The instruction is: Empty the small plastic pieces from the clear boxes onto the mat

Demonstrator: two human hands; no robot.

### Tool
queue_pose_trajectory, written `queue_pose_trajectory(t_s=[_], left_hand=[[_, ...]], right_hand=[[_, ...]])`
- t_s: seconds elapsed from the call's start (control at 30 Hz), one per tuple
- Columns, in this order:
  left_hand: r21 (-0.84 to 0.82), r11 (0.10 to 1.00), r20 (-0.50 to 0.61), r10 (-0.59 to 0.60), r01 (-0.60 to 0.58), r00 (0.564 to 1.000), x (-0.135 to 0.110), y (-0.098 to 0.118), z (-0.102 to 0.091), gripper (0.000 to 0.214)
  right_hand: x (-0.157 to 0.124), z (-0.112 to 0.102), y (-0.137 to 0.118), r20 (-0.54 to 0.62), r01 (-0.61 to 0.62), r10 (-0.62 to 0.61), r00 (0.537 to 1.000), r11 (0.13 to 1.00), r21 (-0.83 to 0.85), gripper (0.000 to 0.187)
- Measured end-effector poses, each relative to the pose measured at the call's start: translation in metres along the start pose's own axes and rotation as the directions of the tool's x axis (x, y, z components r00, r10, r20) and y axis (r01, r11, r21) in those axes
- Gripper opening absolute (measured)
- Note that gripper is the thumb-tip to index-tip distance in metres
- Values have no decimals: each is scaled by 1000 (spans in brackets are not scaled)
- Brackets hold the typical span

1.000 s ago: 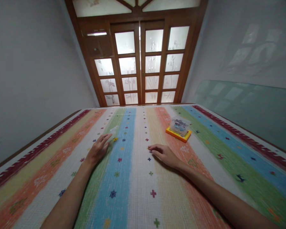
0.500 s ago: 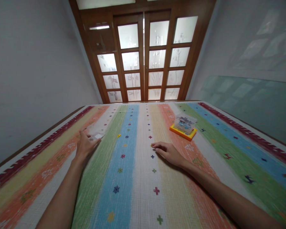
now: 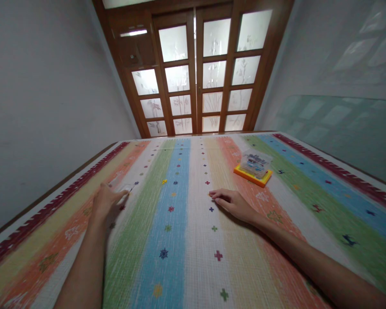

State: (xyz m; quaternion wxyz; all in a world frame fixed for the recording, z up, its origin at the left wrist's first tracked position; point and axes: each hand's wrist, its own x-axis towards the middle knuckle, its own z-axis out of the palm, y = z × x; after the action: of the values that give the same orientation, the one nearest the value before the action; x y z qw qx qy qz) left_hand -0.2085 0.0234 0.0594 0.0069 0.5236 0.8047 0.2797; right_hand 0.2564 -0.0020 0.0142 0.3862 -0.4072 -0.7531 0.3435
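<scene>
Two hands lay out on the striped mat, the left one busy with a small clear piece near the mat's left border.

The left hand (image 3: 107,201) rested on the mat (image 3: 180,257) with its fingers reaching forward onto a small clear plastic piece (image 3: 126,188), which sat just beyond the fingertips and touching them; whether the fingers pinched it or only pressed on it, I could not tell. The piece's long side seemed to run across the stripes, though it was blurred. The right hand (image 3: 233,202) lay loosely curled, fingers together, on the middle stripes, holding nothing I could see, well apart from the piece. Beyond it stood a clear box on an orange tray (image 3: 253,172). The dark red border ran close on the left; open mat stretched ahead toward the wooden doors (image 3: 196,73).
</scene>
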Motion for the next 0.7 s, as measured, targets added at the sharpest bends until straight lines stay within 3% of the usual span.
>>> queue_pose_trajectory(t_s=[0.07,0.13,0.23,0.3,0.37,0.5,0.6,0.7], left_hand=[[90,993,30,-78,75,997,1,0,-3,60],[153,986,24,-76,72,997,1,3,-5,61],[175,984,-123,61,-39,990,-2,12,-5,65],[170,974,-244,186,-147,952,-6,22,0,63],[142,947,-273,319,-290,908,-10,34,11,54],[-48,787,-83,611,-616,787,-25,60,49,43],[-117,679,33,732,-724,681,-33,76,78,48],[-123,674,68,738,-728,671,-32,89,98,47]], right_hand=[[0,0,0,-3,-4,4,1000,1000,5,21],[0,0,0,-6,-7,7,1000,1000,3,21],[0,0,0,-4,-8,8,1000,1000,-5,20],[0,0,-1,-2,-7,7,1000,1000,-10,20],[0,0,-1,-2,-3,3,1000,1000,-15,20],[0,0,2,1,1,-1,1000,1000,-15,21],[1,1,4,-1,9,-9,1000,1000,-8,20],[1,2,6,-1,15,-15,1000,1000,-14,19]])
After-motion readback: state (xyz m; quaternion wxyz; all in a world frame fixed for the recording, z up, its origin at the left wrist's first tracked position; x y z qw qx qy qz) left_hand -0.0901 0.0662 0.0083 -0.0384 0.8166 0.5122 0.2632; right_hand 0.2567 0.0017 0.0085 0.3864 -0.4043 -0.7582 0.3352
